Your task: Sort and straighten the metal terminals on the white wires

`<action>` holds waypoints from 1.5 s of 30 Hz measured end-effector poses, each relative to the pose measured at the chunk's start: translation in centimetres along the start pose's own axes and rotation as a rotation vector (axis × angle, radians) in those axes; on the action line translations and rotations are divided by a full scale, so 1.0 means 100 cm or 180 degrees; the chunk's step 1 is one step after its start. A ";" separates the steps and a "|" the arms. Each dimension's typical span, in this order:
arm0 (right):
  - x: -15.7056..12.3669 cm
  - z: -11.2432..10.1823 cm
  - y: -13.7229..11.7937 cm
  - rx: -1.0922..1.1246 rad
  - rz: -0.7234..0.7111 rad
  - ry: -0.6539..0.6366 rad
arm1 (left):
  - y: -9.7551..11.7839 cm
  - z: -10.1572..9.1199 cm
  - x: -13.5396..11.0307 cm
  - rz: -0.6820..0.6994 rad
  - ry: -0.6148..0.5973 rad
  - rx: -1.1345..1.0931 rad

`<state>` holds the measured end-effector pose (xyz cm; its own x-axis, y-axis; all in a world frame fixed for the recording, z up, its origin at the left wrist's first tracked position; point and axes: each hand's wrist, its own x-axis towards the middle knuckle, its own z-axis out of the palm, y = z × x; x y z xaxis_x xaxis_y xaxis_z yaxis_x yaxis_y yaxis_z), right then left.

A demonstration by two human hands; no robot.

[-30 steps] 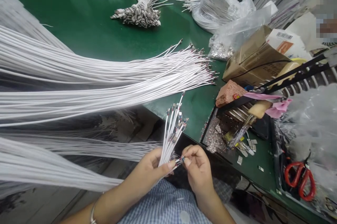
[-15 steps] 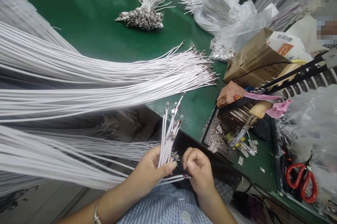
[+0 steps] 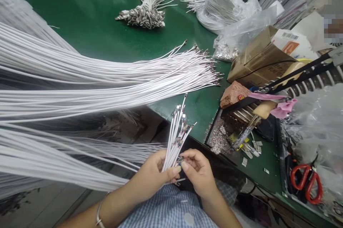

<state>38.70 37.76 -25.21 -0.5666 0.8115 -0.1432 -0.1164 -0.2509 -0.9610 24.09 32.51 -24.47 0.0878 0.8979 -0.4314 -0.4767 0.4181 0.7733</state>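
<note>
My left hand [image 3: 158, 171] is closed round a bunch of white cables [image 3: 174, 146], whose ends carry small metal connectors and point up and away from me. The tail of the bunch is hidden behind the hand. Close against its thumb, my right hand [image 3: 198, 171] pinches a small cable connector [image 3: 180, 162], partly covered by the fingertips. Beyond them, a thick sheaf of white cables [image 3: 134, 78] lies across the green table [image 3: 88, 24], its tips ending near the brick.
More white cables [image 3: 66, 163] hang at the left below the table edge. On the right are a brick [image 3: 234, 95], a tray with metal scraps [image 3: 219, 138], a cardboard box [image 3: 257, 56] and red-handled scissors [image 3: 307, 183]. A tied cable bundle [image 3: 146, 15] sits farther back.
My right hand has moved left to meet the left hand and pinches a connector there. The cable ends in my left hand have shifted right and fanned out.
</note>
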 end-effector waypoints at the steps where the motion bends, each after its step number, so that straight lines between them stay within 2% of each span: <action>1: 0.000 -0.001 0.001 0.0014 0.0012 -0.0024 | 0.000 0.000 0.000 -0.0001 0.0024 -0.0010; 4: -0.004 -0.005 0.002 0.0002 -0.0052 -0.0118 | 0.002 -0.001 0.000 0.0011 0.0160 -0.0018; 6: -0.007 -0.010 0.004 -0.0259 -0.0075 -0.0287 | 0.004 0.000 0.001 0.0017 0.0213 -0.0030; 11: -0.015 -0.022 0.007 -0.1654 0.0008 -0.0968 | 0.009 0.003 0.001 0.0066 0.0260 -0.0068; 15: -0.018 -0.024 0.015 -0.2216 0.0005 -0.0843 | 0.010 0.004 0.001 0.0032 0.0426 -0.0066; 18: -0.022 -0.025 0.022 -0.1965 0.0057 -0.0463 | 0.009 0.004 0.001 -0.0026 0.0497 -0.0096; 21: -0.023 -0.022 0.023 -0.1304 0.0035 0.0021 | 0.008 0.005 0.002 -0.0075 0.0359 -0.0191; 24: -0.017 -0.014 0.017 -0.0762 -0.0123 0.0246 | 0.005 0.006 0.004 -0.0042 0.0235 -0.0267; 30: -0.009 -0.002 0.010 -0.0380 -0.0240 0.0200 | 0.002 0.005 0.004 0.0100 0.0126 -0.0021; 37: -0.010 -0.005 0.006 -0.0319 -0.0292 0.0123 | 0.003 0.002 0.002 0.0044 -0.0054 0.0165; 45: -0.005 0.001 0.004 -0.0091 -0.0290 0.0222 | 0.001 0.003 0.003 -0.0080 -0.0049 -0.0109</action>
<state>38.89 37.24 -25.47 -0.4965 0.8652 -0.0700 -0.1411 -0.1601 -0.9770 24.30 32.87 -24.38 0.1135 0.8892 -0.4431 -0.5038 0.4359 0.7457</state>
